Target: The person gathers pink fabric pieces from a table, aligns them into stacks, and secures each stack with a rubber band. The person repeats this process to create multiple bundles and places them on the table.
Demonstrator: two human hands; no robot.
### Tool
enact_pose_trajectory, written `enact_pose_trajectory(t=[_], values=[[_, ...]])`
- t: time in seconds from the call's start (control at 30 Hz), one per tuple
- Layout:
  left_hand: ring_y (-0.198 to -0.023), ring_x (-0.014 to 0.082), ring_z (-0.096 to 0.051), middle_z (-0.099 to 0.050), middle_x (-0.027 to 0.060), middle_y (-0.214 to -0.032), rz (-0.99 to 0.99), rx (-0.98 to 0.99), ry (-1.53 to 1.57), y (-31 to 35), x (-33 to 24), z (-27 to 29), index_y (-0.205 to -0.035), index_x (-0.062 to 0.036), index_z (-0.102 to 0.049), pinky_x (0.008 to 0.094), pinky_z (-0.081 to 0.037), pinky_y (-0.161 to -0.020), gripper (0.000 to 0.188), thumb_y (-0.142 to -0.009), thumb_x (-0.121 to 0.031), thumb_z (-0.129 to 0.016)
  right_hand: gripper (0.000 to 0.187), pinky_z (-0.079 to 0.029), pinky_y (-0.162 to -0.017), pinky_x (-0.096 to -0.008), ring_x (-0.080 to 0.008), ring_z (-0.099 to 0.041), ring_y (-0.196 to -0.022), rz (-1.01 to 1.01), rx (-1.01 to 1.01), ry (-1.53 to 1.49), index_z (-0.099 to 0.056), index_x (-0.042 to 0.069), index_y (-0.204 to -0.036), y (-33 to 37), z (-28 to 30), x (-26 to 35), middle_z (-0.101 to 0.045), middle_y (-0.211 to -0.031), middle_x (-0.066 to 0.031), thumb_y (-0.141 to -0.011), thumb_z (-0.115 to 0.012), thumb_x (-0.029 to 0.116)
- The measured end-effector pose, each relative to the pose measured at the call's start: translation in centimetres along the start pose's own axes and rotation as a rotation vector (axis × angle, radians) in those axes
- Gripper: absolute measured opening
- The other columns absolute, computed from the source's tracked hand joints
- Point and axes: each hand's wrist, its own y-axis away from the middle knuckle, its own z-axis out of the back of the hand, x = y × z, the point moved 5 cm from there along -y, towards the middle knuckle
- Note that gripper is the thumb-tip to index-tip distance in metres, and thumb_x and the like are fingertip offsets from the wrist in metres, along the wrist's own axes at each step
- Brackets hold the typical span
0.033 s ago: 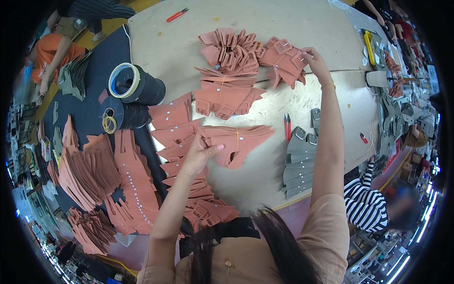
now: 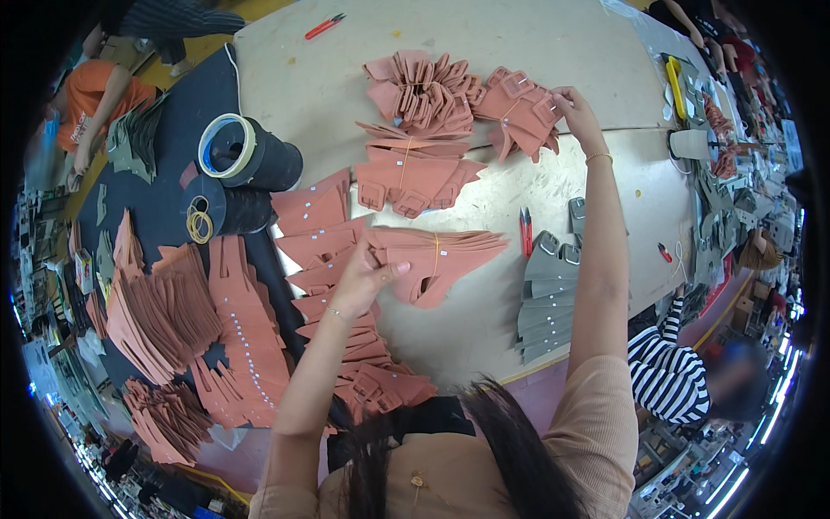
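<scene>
My left hand point(image 2: 367, 277) is closed on a bundle of salmon-coloured cut pieces point(image 2: 445, 268), thumb on top. A rubber band circles the bundle, and small white tags show on it. Far to the right, my right hand point(image 2: 575, 115) pinches the edge of another banded bundle with square buckles point(image 2: 519, 108); some of its fingertips are hidden. Left of that bundle and touching it lies a fanned bundle point(image 2: 424, 86). Just below sits a banded stack with buckles point(image 2: 406, 169).
Loose salmon pieces point(image 2: 246, 337) cover the table's left side. Black cylinders point(image 2: 277, 164) stand there, one hung with rubber bands point(image 2: 200, 221). Grey buckled pieces point(image 2: 549, 298) and red snips point(image 2: 526, 232) lie right; more red snips point(image 2: 324, 27) lie far off. A person in stripes point(image 2: 670, 368) sits at right.
The bundle in my left hand has shifted very slightly to the right. My right hand has hardly moved.
</scene>
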Motion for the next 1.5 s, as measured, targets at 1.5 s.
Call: enact_pose_trajectory(t=[1.5], values=[[-0.104, 0.0307, -0.057, -0.058, 0.0165, -0.112, -0.447, -0.641, -0.855, 25.5, -6.9, 10.4, -0.119, -0.0038, -0.058, 0.0380, -0.045, -0.089, 0.036, -0.086, -0.014, -0.065, 0.030, -0.044, -0.088, -0.0276, -0.0131, -0.054, -0.103, 0.003, -0.304, -0.437, -0.054, 0.001, -0.121, 30.0, -12.7, 11.3, -0.057, -0.118, -0.0070, -0.095, -0.057, 0.016]])
